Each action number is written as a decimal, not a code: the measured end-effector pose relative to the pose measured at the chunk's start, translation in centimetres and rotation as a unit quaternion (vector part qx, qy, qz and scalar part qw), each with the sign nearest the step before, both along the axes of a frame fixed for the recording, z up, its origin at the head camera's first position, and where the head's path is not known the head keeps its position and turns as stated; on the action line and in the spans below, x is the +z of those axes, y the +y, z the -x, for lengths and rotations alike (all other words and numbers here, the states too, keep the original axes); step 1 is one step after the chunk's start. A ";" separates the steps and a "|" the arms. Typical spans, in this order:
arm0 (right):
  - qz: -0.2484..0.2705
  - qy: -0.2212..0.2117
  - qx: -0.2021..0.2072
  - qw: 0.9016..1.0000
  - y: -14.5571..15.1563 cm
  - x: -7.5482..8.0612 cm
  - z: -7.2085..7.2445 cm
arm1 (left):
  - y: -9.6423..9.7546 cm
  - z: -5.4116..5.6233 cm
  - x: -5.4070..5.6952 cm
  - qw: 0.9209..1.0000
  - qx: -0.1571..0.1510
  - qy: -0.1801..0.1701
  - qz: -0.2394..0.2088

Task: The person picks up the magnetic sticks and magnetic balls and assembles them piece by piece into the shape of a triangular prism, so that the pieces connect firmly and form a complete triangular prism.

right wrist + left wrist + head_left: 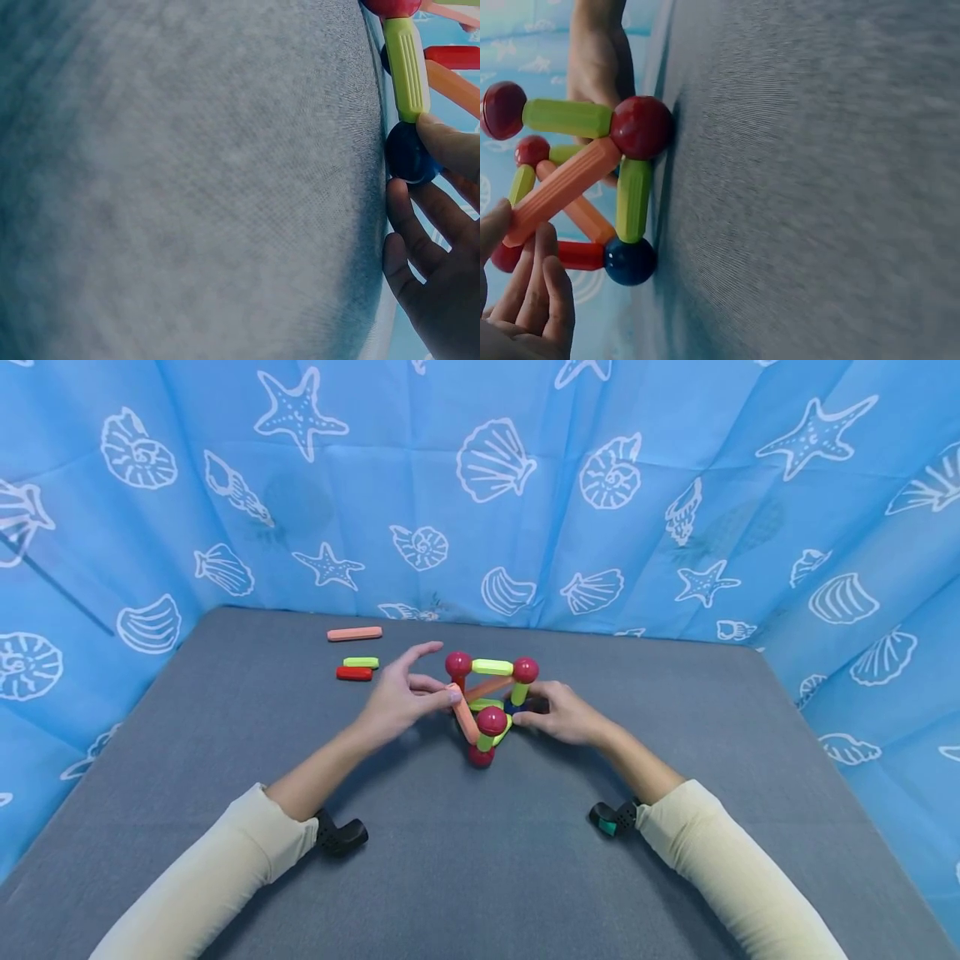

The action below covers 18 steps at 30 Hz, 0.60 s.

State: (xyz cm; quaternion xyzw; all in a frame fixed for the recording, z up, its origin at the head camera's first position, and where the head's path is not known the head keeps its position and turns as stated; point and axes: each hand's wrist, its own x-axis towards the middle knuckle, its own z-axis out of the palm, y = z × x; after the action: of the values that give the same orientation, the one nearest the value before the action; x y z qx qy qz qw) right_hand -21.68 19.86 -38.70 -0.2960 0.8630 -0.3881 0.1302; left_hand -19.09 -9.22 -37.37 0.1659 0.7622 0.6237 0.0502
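A frame of magnetic rods and balls stands on the table between both hands. Dark red balls and short yellow-green rods form much of it, with a red rod and a slanting orange rod at the far side. My left hand pinches the upper end of a nearer orange rod between thumb and fingers. That rod's lower end meets the bottom front red ball. At the lower right corner, my right hand holds a blue ball, thumb on one side and fingers on the other.
Loose on the grey table, beyond the left hand, lie an orange rod, a yellow-green rod and a red rod. A blue curtain with white shells hangs along the table's far edge.
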 end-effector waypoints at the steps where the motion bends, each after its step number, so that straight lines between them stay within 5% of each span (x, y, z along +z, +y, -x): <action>1: -0.001 -0.001 0.000 1.000 0.0 0.0 0.0 | 0.2 0.1 0.1 1.000 0.000 -0.003 0.003; 9: -0.001 -0.003 0.000 1.000 0.1 -0.1 0.0 | 1.2 0.8 0.3 0.999 -0.010 -0.023 0.024; 18: -0.002 -0.003 0.001 1.000 0.1 0.0 0.0 | 1.7 0.9 -0.1 0.998 0.007 0.001 0.056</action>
State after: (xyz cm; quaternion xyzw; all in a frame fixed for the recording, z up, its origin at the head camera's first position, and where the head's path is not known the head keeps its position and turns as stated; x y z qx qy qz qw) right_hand -21.73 20.01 -38.73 -0.2951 0.8630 -0.3876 0.1337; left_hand -20.03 -7.47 -37.51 0.1583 0.7968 0.5805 0.0547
